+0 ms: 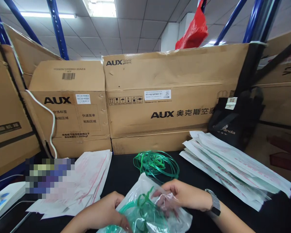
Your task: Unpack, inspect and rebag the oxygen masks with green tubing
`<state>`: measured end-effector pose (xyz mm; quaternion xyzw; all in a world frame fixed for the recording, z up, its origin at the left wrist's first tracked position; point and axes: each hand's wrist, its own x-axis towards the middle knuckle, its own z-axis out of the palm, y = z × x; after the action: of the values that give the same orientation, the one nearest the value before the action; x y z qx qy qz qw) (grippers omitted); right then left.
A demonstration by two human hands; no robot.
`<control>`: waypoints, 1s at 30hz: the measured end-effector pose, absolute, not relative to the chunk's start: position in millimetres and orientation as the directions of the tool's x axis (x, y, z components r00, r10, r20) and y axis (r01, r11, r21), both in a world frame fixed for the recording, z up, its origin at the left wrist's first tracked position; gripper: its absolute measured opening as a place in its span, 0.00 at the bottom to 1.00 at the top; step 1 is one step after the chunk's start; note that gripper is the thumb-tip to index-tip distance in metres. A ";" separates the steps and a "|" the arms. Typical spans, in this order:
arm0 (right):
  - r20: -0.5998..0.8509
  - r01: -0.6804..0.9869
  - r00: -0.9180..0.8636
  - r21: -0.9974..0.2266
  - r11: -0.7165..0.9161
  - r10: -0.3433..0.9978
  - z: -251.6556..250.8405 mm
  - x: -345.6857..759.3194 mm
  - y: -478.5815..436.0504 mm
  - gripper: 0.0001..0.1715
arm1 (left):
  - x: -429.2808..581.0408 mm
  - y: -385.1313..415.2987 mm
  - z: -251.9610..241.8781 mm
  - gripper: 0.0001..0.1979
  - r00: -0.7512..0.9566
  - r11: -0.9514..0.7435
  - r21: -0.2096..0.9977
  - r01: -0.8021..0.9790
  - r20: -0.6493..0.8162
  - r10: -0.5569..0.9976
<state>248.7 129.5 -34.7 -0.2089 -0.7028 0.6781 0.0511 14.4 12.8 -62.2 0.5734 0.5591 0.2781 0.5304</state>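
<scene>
A clear plastic bag (pixel 184 220) with coiled green tubing (pixel 145 207) in it is at the bottom middle, low over the black table. My left hand (pixel 109 210) grips the bag's left side, thumb in front and the other fingers mostly hidden. At the bag's upper right, my right hand (pixel 171 197) has its curled fingers showing through the clear plastic; whether they also touch the tubing I cannot tell. A watch (pixel 212 202) is on the right wrist. Just beyond the bag lies another loose coil of green tubing (pixel 157 163).
White printed pouches lie in a left stack (pixel 87 181) and a right stack (pixel 228 165). Cardboard boxes (pixel 126 119) wall off the back. A black bag (pixel 235 119) hangs at right. A white cable (pixel 53 129) runs down at left, near a blurred-out item (pixel 48 174).
</scene>
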 end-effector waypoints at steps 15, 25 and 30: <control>-0.071 -0.020 -0.775 -0.990 -0.137 0.628 -44.9 243.0 139.8 0.14 | -35.0 10.0 -38.1 0.21 -0.039 0.100 0.986 -0.130 -0.105 0.994; 0.012 -0.136 -0.728 -0.982 -0.127 0.685 -55.8 239.1 153.7 0.14 | -12.7 16.7 -33.6 0.17 -0.154 0.061 0.987 -0.149 -0.084 0.985; 0.055 -0.274 -0.557 -0.954 -0.121 0.829 -56.3 247.1 176.6 0.11 | -51.4 2.9 -14.0 0.17 -0.528 -0.066 0.997 0.026 0.070 0.846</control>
<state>247.1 176.6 -56.3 -0.2596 -0.5344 0.7021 0.3926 -51.4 2.9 -14.0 0.3622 0.6018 0.6341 0.3235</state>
